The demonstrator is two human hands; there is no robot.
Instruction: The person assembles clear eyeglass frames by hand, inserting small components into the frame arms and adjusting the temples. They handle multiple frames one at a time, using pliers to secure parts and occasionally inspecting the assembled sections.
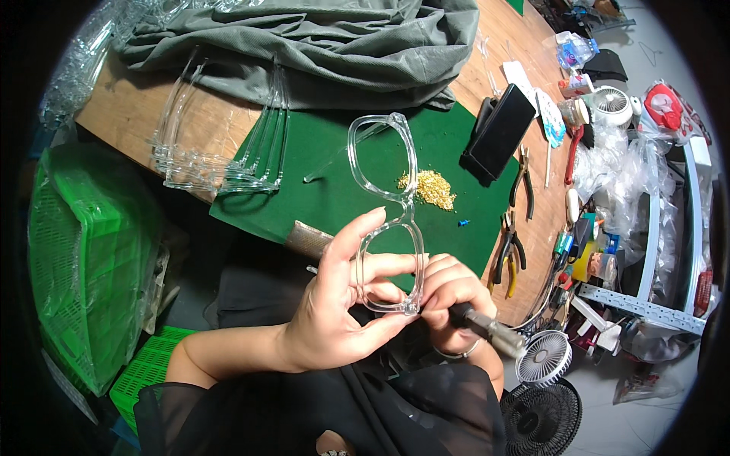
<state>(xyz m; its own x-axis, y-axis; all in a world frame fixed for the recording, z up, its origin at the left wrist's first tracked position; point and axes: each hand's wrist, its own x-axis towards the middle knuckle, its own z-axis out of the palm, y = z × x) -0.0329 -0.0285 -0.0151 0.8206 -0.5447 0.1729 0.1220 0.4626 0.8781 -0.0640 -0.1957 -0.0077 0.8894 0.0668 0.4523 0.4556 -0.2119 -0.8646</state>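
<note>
A clear eyeglass frame [408, 206] is held above a green mat [456, 247] at the near edge of the table [118, 121]. The left hand [328, 308] has its grip around the nearer rim; the right hand [458, 292], at that rim's hinge corner, holds a dark-handled tool [494, 330], possibly a screwdriver.

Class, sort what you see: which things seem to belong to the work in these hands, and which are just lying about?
Likely in the job:
- clear eyeglass frame, in the left hand
- metal-ended tool, in the right hand
- gold-coloured bits
- stacked clear frames

Probably just lying about:
- black phone
- grey cloth
- green crate
</note>
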